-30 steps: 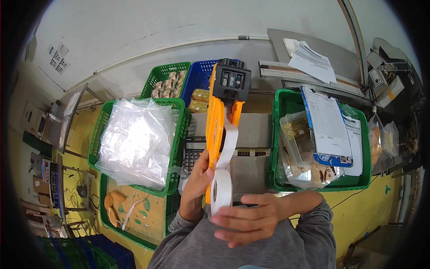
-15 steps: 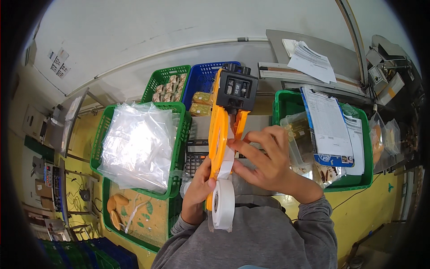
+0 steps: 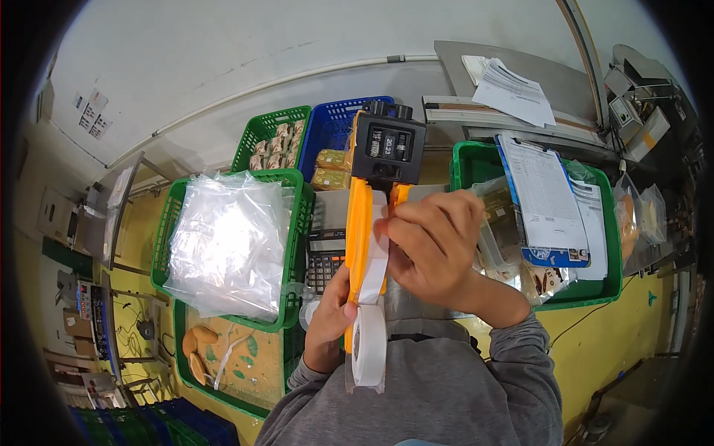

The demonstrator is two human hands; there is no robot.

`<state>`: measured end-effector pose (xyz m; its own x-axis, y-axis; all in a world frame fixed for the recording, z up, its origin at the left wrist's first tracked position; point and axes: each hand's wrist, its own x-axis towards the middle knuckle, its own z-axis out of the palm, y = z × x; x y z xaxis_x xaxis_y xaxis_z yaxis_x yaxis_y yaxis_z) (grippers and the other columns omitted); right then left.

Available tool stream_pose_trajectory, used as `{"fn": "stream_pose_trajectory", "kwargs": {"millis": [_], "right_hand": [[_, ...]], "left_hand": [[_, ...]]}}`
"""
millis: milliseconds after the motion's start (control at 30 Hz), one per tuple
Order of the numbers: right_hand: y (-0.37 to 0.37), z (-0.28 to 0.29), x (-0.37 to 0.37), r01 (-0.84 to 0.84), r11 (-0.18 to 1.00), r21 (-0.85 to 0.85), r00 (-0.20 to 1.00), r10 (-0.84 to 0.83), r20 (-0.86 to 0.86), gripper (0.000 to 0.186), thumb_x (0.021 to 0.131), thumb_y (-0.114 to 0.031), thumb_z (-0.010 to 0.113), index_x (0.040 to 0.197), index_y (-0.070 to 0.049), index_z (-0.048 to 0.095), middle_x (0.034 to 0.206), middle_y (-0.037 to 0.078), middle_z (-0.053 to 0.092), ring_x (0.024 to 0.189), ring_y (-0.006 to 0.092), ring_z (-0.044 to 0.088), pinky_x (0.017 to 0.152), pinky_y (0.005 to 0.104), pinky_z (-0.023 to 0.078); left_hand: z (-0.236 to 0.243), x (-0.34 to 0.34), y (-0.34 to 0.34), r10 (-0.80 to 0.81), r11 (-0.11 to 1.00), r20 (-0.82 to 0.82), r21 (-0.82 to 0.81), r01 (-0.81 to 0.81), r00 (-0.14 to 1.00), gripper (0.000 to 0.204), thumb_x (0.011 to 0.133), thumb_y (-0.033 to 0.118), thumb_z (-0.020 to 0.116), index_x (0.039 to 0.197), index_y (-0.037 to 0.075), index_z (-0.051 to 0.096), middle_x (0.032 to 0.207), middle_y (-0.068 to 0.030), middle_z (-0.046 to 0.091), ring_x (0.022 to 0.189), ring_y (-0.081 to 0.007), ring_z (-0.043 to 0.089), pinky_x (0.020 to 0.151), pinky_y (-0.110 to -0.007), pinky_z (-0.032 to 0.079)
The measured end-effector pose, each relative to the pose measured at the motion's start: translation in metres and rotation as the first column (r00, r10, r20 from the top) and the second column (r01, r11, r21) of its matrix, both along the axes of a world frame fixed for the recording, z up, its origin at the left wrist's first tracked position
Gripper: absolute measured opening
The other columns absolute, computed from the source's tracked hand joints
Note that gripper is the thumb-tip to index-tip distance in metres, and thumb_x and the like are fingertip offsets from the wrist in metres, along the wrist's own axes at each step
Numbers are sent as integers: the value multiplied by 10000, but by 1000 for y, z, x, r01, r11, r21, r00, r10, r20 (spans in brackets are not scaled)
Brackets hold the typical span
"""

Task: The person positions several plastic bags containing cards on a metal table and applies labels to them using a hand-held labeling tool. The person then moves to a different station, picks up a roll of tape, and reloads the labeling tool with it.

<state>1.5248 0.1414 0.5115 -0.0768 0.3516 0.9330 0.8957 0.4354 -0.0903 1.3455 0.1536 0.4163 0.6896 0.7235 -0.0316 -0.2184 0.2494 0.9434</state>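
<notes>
An orange label gun (image 3: 359, 223) with a black printing head (image 3: 388, 149) is held upright in front of my chest, its side cover opened. My left hand (image 3: 330, 315) is closed round its lower left side. A roll of white labels (image 3: 371, 346) sits at the lower end, and a white label strip (image 3: 375, 271) runs up from it into the gun's body. My right hand (image 3: 439, 241) is closed, fingers curled, with thumb and forefinger at the strip just below the printing head. The fingertips are partly hidden behind the strip and the gun.
Clear plastic bags (image 3: 227, 238) fill a green crate (image 3: 294, 260) at left. Behind stand a green crate (image 3: 245, 141) of small packs and a blue crate (image 3: 316, 134). A calculator (image 3: 325, 269) lies behind the gun. A clipboard (image 3: 547, 201) rests across a green crate (image 3: 611, 275) at right.
My right hand has curled its fingers more tightly and moved slightly at the strip. The strip now lies further up inside the gun. My left hand keeps its hold.
</notes>
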Motion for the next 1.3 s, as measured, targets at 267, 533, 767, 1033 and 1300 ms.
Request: {"fn": "stream_pose_trajectory", "kwargs": {"millis": [267,533,767,1033,1300], "right_hand": [[-11,12,-4,132,977,-165,991,-128,33,310,536,-103,686,834,-125,601,867,3,491,791,204,438,707,364,307],[-32,9,-20,101,978,-181,991,-115,-70,326,543,-136,695,860,-144,618,893,7,489,819,225,419,713,371,304],[-12,17,-9,212,976,-59,977,-213,-13,244,547,-94,724,757,-137,608,884,13,493,842,238,409,715,358,308],[-19,12,-22,183,975,-124,979,-192,-68,269,547,-85,714,784,-138,599,893,7,496,853,240,402,737,361,299],[-5,17,-15,265,963,-56,964,-266,-15,277,546,-92,699,797,-134,590,942,21,485,880,261,400,742,367,293]], "left_hand": [[8,1,-4,10,1000,93,-13,-9,996,967,711,603,649,1345,-29,284,1229,-72,450,1128,-144,428,942,-265,321],[-6,-2,-4,0,999,115,34,-4,993,945,704,630,634,1314,-22,326,1162,-61,486,1058,-133,464,893,-258,350],[-6,-2,-6,24,997,40,72,-27,999,947,665,706,604,1254,-4,392,1064,-34,504,969,-115,481,831,-248,370],[9,3,-10,90,994,31,51,-92,995,974,636,737,599,1238,-3,404,1043,-24,512,941,-101,492,801,-226,378],[10,0,-10,26,998,1,48,-26,1000,983,624,741,606,1233,-3,402,1034,-18,510,931,-89,488,782,-207,374]]}}
